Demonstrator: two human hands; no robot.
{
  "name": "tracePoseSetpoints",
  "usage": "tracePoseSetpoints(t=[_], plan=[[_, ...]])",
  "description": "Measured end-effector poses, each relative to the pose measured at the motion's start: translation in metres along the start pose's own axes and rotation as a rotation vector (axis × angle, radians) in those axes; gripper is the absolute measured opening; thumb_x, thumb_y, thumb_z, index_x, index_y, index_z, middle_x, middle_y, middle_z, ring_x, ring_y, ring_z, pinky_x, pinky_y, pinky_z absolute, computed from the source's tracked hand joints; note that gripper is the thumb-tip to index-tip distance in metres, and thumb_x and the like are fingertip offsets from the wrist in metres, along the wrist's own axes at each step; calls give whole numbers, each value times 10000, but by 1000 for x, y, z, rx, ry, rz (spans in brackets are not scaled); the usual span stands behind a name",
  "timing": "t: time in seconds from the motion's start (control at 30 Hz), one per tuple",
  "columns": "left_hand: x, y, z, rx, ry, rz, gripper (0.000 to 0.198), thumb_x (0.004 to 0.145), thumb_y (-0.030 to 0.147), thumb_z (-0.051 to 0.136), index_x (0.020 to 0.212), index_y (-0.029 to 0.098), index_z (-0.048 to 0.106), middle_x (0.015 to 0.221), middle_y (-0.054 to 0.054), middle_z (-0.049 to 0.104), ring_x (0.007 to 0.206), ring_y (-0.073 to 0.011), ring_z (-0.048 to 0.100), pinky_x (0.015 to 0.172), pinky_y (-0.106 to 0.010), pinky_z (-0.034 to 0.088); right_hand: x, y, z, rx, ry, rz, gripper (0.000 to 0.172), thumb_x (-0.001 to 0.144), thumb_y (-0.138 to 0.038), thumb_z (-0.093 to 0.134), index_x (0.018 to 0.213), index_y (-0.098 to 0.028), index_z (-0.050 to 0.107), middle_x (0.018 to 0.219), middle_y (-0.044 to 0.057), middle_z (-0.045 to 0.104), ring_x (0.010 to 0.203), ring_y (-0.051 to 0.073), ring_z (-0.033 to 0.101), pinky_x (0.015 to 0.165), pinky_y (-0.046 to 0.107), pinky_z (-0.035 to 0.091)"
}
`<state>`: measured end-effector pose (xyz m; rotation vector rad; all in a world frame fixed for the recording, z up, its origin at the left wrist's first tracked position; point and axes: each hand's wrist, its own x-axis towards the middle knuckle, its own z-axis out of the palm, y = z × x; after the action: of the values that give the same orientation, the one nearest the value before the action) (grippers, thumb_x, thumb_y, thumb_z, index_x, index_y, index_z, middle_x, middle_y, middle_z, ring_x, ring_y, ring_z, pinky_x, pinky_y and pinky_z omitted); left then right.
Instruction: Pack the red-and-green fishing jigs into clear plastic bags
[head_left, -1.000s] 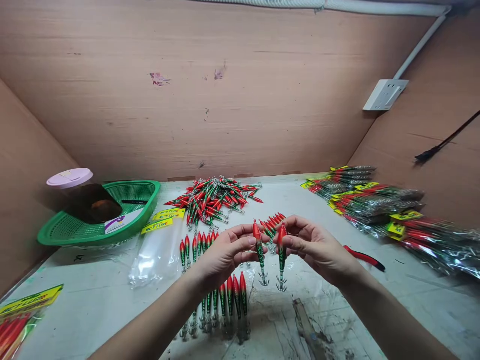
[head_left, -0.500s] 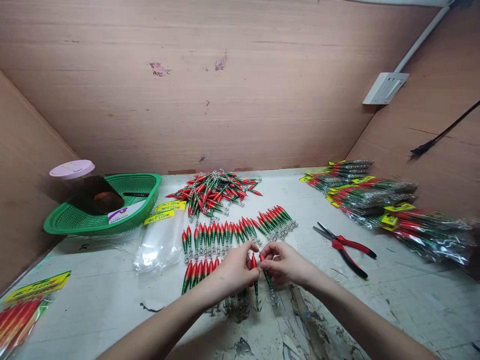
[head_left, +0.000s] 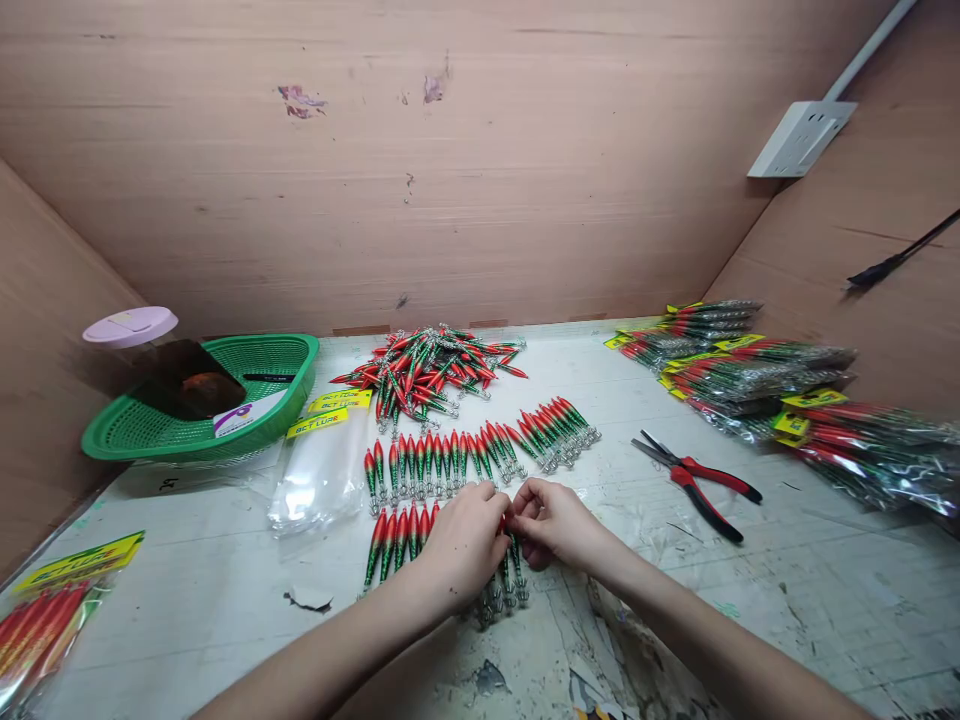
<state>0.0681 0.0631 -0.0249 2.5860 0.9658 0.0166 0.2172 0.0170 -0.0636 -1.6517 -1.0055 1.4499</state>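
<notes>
My left hand (head_left: 470, 540) is over the right part of the front row of red-and-green fishing lures (head_left: 401, 538), its fingers curled in at the lures' red ends. Touching its fingertips, my right hand (head_left: 551, 525) pinches the red tip of a fishing lure (head_left: 516, 562) at the row's right end. The metal hooks of these lures point toward me. What the left fingers grip is hidden behind the hand. Behind the hands lies a second row of lures (head_left: 427, 462), and farther back a loose heap of lures (head_left: 442, 370).
Red-handled pliers (head_left: 705, 485) lie open to the right, before stacked bags of lures (head_left: 757, 370). On the left are empty clear bags (head_left: 319, 485), a green basket (head_left: 306, 372) with a lidded cup (head_left: 131, 328), and a filled lure bag (head_left: 56, 630). A socket (head_left: 802, 140) is on the wall.
The lures at the fingertips, held apart before, now sit close together at the row's right end. My hands have come together, the right moving slightly left. The view has shifted a little.
</notes>
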Motion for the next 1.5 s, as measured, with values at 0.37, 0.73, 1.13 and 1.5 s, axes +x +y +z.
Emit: tracePoseSetpoints(t=[0.37,0.73,1.13,1.5], plan=[[16,-11,-1,9,-2,312,153,834,161,576,872,224,710,871,-46,648,860,-206,513,681,-294,405,-20,-2,-20,19,-8,9,412,613,-467,726,775,-210,448,527,-78,562,410,110,573,391,224,459],[33,-7,4,23,-24,430,135,833,201,612,828,228,744,786,-32,689,782,-200,502,633,-298,355,-30,9,-35,25,17,-41,426,654,-553,683,764,-187,494,540,-72,535,436,93,551,434,232,450],[43,-4,22,12,-11,470,169,886,233,548,797,182,683,753,-40,655,758,-181,527,649,-280,404,-29,21,-38,25,-2,-56,446,726,-616,603,788,-186,502,523,-38,582,433,103,549,468,231,434],[40,-8,2,34,-133,633,142,834,121,583,858,209,691,836,-24,650,801,-165,537,697,-254,416,-45,11,-98,-627,631,-318,376,845,-571,417,749,-216,496,716,49,559,644,197,554,581,322,425]])
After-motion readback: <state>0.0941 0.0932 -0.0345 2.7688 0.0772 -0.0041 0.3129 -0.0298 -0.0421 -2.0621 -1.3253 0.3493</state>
